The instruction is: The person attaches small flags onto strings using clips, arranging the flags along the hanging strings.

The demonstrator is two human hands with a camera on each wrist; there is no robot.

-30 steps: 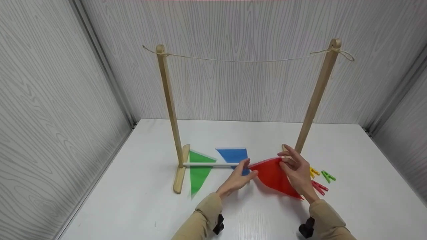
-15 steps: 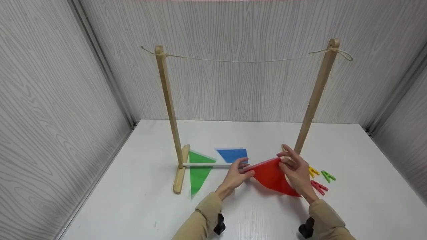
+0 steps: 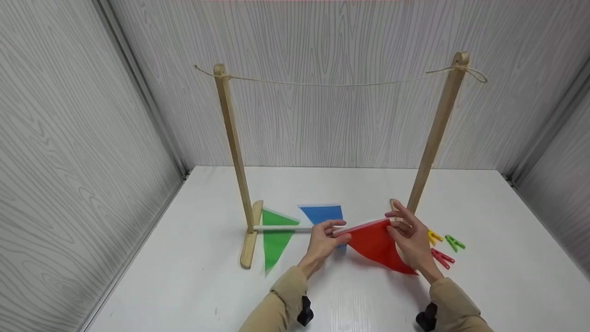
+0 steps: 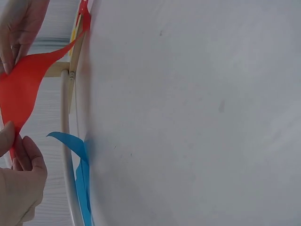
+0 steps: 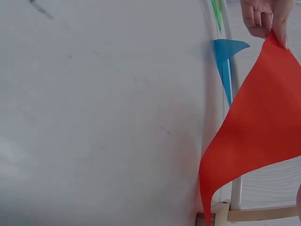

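Note:
A red triangular flag [image 3: 373, 242] with a pale top edge is stretched between both hands above the table. My left hand [image 3: 320, 244] pinches its left corner between thumb and fingers. At the upper right corner, my right hand [image 3: 412, 237] pinches it, other fingers fanned out. The flag's point hangs down to the right, as the right wrist view shows with the red cloth [image 5: 254, 127] curving low. Behind my left hand lies a blue flag [image 3: 322, 214], partly hidden by that hand. A green flag [image 3: 275, 235] lies farther left under the white rod [image 3: 281, 228].
Two wooden posts [image 3: 234, 152] carry a thin string [image 3: 322, 85] between their tops. Yellow [image 3: 434, 237], green [image 3: 455, 243] and red clothespins [image 3: 442, 258] lie right of my right hand. A wooden foot [image 3: 248, 249] supports the left post.
My left hand has shifted slightly left and now pinches the red flag's corner with its fingers closed in more. The right hand has stayed nearly in place.

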